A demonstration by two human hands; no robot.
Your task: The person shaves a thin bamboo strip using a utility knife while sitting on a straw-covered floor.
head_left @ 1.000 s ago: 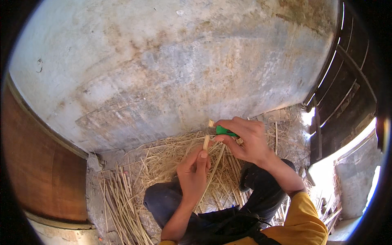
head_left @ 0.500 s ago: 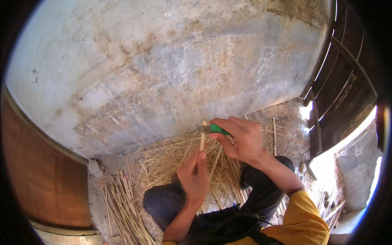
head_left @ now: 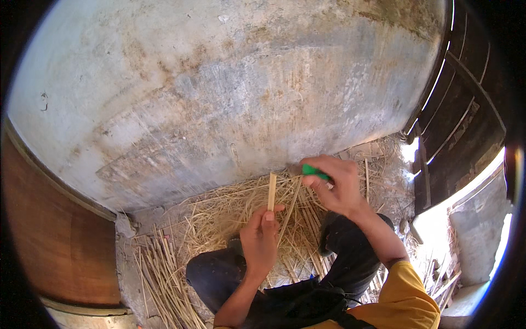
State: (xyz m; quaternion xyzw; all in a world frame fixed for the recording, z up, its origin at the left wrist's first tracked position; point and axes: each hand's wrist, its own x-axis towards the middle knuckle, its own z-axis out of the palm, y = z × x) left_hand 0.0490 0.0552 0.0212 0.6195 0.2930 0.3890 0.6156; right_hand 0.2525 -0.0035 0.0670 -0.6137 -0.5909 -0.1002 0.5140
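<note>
splitting a pale strip over a bed of straw, both hands busy

my left hand [head_left: 260, 241] is closed around a flat pale strip [head_left: 271, 192], thumb pressed near its lower end, so the strip stands nearly upright just above the fingers. my right hand [head_left: 337, 186] is curled tight on a green-handled tool [head_left: 313, 171], up and to the right of the strip's top and close to it; i cannot tell if the tool's tip touches it. loose straw [head_left: 219, 211] covers the ground under both hands, a grey plastered wall [head_left: 219, 98] rises behind, and a bundle of sticks [head_left: 161, 274] lies to my left.
</note>
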